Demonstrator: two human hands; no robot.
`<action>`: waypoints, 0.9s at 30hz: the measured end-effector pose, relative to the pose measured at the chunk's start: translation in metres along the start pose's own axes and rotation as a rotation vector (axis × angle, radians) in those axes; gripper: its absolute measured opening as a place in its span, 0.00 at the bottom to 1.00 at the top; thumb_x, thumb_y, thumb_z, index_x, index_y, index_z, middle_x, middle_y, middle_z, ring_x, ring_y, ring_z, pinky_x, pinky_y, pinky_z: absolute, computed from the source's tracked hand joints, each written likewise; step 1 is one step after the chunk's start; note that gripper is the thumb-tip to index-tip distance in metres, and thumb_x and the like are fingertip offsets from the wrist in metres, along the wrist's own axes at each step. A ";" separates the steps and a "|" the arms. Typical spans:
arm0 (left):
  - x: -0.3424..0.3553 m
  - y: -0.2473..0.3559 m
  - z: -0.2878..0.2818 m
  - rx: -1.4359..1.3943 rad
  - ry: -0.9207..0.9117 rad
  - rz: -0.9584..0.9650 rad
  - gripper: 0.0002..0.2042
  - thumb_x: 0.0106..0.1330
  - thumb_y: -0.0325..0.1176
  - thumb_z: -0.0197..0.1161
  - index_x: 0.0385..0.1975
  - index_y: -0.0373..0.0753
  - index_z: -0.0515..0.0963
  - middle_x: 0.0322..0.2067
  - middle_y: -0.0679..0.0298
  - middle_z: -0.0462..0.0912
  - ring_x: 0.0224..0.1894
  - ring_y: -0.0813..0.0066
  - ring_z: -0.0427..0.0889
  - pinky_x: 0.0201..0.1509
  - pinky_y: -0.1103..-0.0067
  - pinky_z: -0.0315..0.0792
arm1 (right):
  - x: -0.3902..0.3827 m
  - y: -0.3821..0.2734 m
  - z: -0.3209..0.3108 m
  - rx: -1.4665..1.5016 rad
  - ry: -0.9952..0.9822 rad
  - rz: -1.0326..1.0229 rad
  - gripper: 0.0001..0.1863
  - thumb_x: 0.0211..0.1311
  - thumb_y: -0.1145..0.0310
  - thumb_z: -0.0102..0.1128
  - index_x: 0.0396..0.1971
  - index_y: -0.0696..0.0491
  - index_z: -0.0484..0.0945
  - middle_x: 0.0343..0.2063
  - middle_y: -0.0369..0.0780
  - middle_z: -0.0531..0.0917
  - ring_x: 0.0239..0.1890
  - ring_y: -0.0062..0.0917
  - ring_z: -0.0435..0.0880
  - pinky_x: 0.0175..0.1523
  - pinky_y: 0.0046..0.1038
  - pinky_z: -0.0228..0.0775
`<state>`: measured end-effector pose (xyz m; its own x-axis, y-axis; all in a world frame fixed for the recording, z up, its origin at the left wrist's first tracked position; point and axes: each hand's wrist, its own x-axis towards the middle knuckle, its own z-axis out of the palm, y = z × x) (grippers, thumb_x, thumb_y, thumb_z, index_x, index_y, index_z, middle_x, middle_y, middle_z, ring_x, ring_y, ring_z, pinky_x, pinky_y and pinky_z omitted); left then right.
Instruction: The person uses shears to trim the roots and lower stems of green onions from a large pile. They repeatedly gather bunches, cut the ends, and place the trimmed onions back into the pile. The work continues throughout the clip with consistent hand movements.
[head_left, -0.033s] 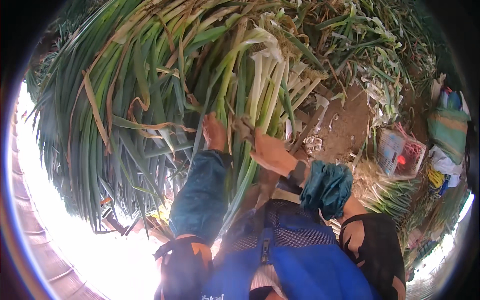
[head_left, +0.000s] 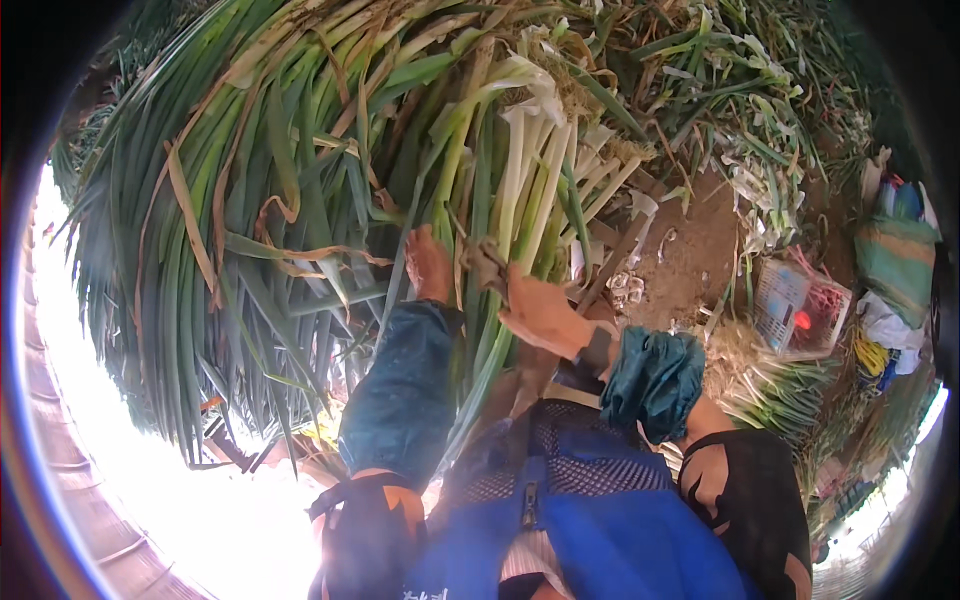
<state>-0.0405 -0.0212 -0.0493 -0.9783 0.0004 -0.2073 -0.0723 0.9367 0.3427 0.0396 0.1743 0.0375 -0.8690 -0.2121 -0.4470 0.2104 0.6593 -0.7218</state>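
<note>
Long green onions (head_left: 235,190) with green leaves lie in a big heap on the left and across the middle. Their pale stems (head_left: 535,185) are bunched just beyond my hands. My left hand (head_left: 428,268) is closed against the green onion stalks at the heap's near side, its fingertips partly hidden among the leaves. To its right, my right hand (head_left: 540,308) reaches leftward to the same stalks with its fingers bent together. Something brownish, either dirty finger coverings or a small object, shows at those fingertips; I cannot make out which.
Peeled leaves and scraps (head_left: 760,180) litter the brown ground (head_left: 690,240) at the right. A whitish plastic basket (head_left: 785,305) with reddish strands stands there, near a pile of trimmed green onions (head_left: 785,395). Farther right are a green bag (head_left: 895,265) and yellow cord (head_left: 868,355).
My right hand and wrist have shifted very slightly. My left hand and the green onions look the same.
</note>
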 end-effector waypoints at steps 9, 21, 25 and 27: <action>0.031 0.019 0.002 0.106 -0.106 -0.045 0.16 0.53 0.32 0.65 0.40 0.32 0.74 0.41 0.48 0.75 0.48 0.48 0.74 0.49 0.59 0.71 | 0.025 -0.007 -0.017 0.060 0.113 0.053 0.21 0.52 0.68 0.57 0.40 0.65 0.63 0.23 0.53 0.78 0.27 0.50 0.80 0.30 0.46 0.72; -0.031 0.002 -0.028 -0.262 -0.386 -0.173 0.26 0.47 0.39 0.67 0.47 0.34 0.75 0.38 0.47 0.81 0.43 0.50 0.79 0.48 0.65 0.71 | -0.001 -0.012 -0.037 0.060 0.078 0.098 0.22 0.54 0.66 0.58 0.43 0.61 0.61 0.29 0.56 0.77 0.32 0.53 0.78 0.35 0.47 0.71; -0.055 -0.017 -0.035 -0.560 -0.505 -0.217 0.22 0.55 0.35 0.60 0.49 0.31 0.73 0.36 0.55 0.80 0.37 0.65 0.77 0.45 0.73 0.69 | -0.032 -0.015 -0.038 0.147 -0.025 0.057 0.23 0.55 0.66 0.58 0.45 0.61 0.60 0.29 0.57 0.77 0.32 0.54 0.77 0.35 0.46 0.70; -0.064 -0.029 -0.031 -0.745 -0.474 -0.228 0.20 0.56 0.34 0.59 0.48 0.32 0.74 0.34 0.59 0.79 0.35 0.70 0.76 0.42 0.76 0.70 | -0.068 -0.019 -0.034 0.138 -0.042 -0.003 0.25 0.55 0.66 0.57 0.48 0.63 0.59 0.29 0.57 0.77 0.32 0.54 0.78 0.34 0.46 0.70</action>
<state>0.0177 -0.0596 -0.0175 -0.7546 0.1408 -0.6409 -0.5221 0.4629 0.7164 0.0797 0.2007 0.0998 -0.8510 -0.2455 -0.4643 0.2698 0.5541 -0.7875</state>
